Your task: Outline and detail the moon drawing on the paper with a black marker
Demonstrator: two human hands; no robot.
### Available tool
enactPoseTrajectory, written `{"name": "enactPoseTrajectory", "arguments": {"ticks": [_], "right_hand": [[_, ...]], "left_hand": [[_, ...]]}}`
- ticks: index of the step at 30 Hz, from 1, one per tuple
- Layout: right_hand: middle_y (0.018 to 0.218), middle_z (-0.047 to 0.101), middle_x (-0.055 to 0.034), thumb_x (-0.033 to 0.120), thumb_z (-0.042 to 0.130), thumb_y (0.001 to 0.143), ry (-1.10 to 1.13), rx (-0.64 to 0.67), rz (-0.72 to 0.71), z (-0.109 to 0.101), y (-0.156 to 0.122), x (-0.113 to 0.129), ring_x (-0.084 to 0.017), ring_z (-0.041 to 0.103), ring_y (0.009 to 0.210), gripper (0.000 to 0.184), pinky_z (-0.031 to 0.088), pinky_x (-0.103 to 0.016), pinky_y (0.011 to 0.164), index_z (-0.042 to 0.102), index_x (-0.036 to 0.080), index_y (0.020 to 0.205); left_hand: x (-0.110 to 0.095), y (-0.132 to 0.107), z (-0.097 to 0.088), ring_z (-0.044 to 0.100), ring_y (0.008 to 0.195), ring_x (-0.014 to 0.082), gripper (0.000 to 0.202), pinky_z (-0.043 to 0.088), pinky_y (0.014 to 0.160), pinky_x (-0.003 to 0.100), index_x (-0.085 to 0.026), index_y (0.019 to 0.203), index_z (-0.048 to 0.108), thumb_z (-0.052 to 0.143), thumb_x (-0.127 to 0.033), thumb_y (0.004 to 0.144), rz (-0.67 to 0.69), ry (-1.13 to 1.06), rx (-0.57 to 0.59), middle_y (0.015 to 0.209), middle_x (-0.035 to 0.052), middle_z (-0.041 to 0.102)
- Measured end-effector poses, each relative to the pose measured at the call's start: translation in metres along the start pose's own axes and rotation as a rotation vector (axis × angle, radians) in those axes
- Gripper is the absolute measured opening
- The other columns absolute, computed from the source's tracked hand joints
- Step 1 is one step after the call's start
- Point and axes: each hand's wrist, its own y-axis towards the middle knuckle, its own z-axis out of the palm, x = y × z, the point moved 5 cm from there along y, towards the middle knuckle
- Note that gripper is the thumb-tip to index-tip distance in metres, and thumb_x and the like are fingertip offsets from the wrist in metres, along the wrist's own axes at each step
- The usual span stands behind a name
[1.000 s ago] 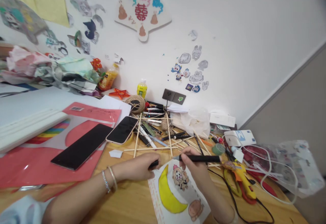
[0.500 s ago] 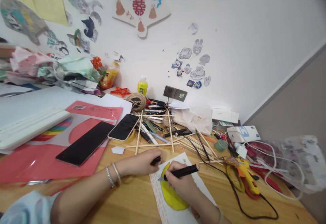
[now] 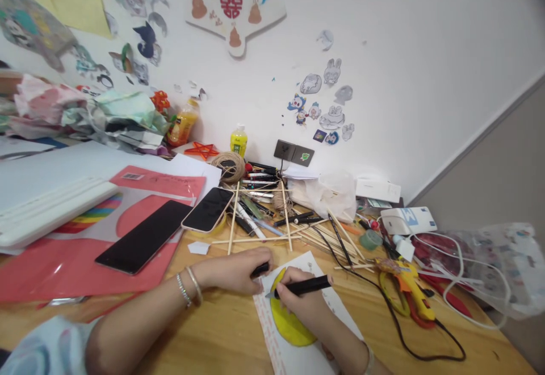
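My right hand [image 3: 298, 295] is closed round a black marker [image 3: 309, 285], its tip pointing left at the edge of a yellow rounded shape [image 3: 293, 329]. That shape lies on a white sheet of paper [image 3: 272, 349] with pale red marks along its left side. My left hand [image 3: 244, 270] is closed on a small black marker cap [image 3: 260, 269] at the sheet's upper left corner. Bracelets circle the left wrist. The right forearm covers part of the sheet.
Thin wooden sticks [image 3: 255, 240] and several markers lie beyond my hands. Two phones, a dark one [image 3: 145, 237] and a white-edged one [image 3: 208, 210], lie to the left. A yellow glue gun [image 3: 411, 290] with a black cord is at right. Twine [image 3: 229, 166] and bottles stand near the wall.
The view has tilted slightly, so the wall and table things sit a little higher. Both hands keep their grips, and the marker stays at the yellow shape's left edge.
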Motion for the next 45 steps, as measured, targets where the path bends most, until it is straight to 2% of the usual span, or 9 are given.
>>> {"name": "enactPoseTrajectory", "arguments": {"ticks": [12,33,45], "right_hand": [[0.045,0.05,0.0053,0.017,0.056,0.072,-0.048,-0.013,0.02,-0.0005,0.0004,0.0022,-0.012,0.051,0.05,0.017,0.037,-0.022,0.053,0.052,0.02,0.055],[0.046,0.049,0.005,0.018,0.056,0.072,0.024,-0.027,0.015,-0.0018,-0.0022,0.0039,-0.012,0.048,0.049,0.02,0.036,-0.022,0.051,0.05,0.021,0.053],[0.047,0.05,0.004,0.016,0.055,0.07,0.0,-0.007,0.043,-0.0024,-0.0028,0.0049,-0.014,0.052,0.055,0.019,0.038,-0.024,0.056,0.051,0.021,0.052]], "left_hand": [[-0.0024,0.0003,-0.0001,0.041,0.074,0.0118,0.029,0.036,0.067,0.021,-0.02,0.085,0.044,0.048,-0.006,0.059,-0.006,0.009,0.006,0.085,-0.0018,0.044],[-0.0026,0.0006,-0.0004,0.041,0.073,0.0114,0.027,0.036,0.066,0.02,-0.02,0.083,0.044,0.049,-0.006,0.061,0.033,0.002,0.007,0.084,-0.0023,0.044],[-0.0051,0.0008,-0.0015,0.041,0.074,0.0124,0.026,0.036,0.066,0.021,-0.02,0.082,0.042,0.049,-0.007,0.06,0.033,0.006,0.009,0.084,-0.0014,0.044]]}}
